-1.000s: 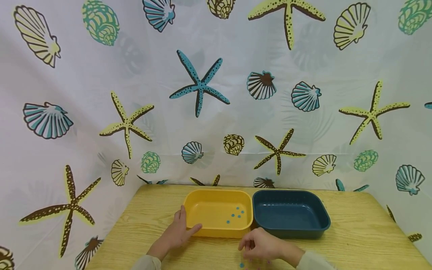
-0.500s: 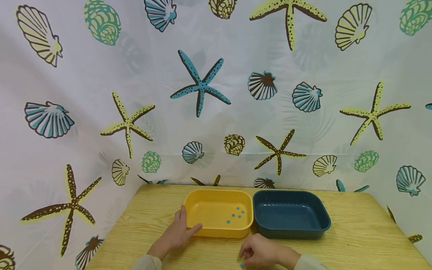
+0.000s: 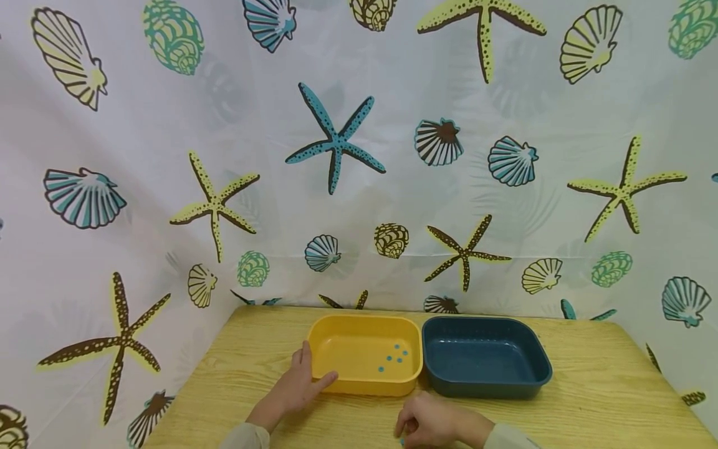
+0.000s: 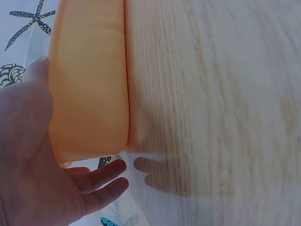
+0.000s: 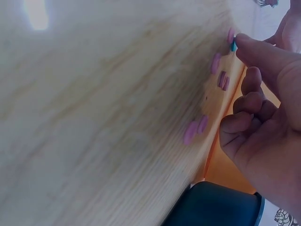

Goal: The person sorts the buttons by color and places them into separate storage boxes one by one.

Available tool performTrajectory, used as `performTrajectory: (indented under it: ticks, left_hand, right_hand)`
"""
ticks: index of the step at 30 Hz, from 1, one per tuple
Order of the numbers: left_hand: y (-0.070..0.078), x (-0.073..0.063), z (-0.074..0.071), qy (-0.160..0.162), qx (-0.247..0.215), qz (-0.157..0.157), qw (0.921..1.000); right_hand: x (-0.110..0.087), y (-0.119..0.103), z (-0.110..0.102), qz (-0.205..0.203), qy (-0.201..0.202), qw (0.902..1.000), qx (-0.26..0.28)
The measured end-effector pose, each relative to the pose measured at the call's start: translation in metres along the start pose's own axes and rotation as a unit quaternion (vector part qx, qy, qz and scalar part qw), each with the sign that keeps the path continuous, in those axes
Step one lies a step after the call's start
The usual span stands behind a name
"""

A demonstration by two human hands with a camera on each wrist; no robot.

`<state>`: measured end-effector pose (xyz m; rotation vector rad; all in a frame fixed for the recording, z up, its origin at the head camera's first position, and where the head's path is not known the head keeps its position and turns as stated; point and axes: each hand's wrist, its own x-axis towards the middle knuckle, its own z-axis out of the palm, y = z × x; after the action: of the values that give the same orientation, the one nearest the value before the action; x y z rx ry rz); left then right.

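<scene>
A yellow plastic bin (image 3: 364,388) stands on the table with several small blue buttons (image 3: 389,358) inside it. My left hand (image 3: 295,388) holds its near left corner, thumb at the front rim and fingers along the left side; two fingertips stick out past the corner in the left wrist view. Low in front of the bin, my right hand (image 3: 432,419) pinches a blue button (image 5: 233,45) at the tabletop, its other fingers curled in. The index fingertip is hidden behind the thumb. Several pink buttons (image 5: 190,133) lie on the wood near that hand.
A dark blue bin (image 3: 488,388) stands right beside the yellow one, with no buttons seen in it. Both are on a wood-grain table (image 3: 606,380). A white curtain (image 3: 359,212) printed with shells and starfish surrounds the table's back and sides.
My right hand has moved down from near the bins' front edges to the blue button on the table. The left hand stays at the yellow bin's corner.
</scene>
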<state>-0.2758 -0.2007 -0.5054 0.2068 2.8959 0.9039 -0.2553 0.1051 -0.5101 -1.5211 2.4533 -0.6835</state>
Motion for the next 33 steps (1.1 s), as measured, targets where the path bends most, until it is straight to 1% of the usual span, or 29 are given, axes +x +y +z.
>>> performTrajectory:
  ticks: [9, 18, 28, 33]
  left_hand:
    - [0.0013, 0.0009, -0.0011, 0.001, 0.002, -0.001, 1.0000]
    - [0.0001, 0.0022, 0.0003, -0.001, -0.004, -0.003, 1.0000]
    - [0.0009, 0.0011, -0.0010, -0.007, -0.005, -0.009, 0.9999]
    - [0.0015, 0.0005, -0.0016, -0.008, -0.003, -0.011, 0.9999]
  right_hand:
    - [0.0026, 0.0022, -0.0011, 0.003, -0.008, 0.9997, 0.024]
    - [0.0024, 0.0051, -0.0003, 0.004, -0.010, 0.9997, 0.024]
    - [0.0015, 0.0073, -0.0005, 0.040, -0.020, 0.9983, 0.038]
    - [0.0004, 0.0082, -0.0010, 0.054, -0.014, 0.9960, 0.069]
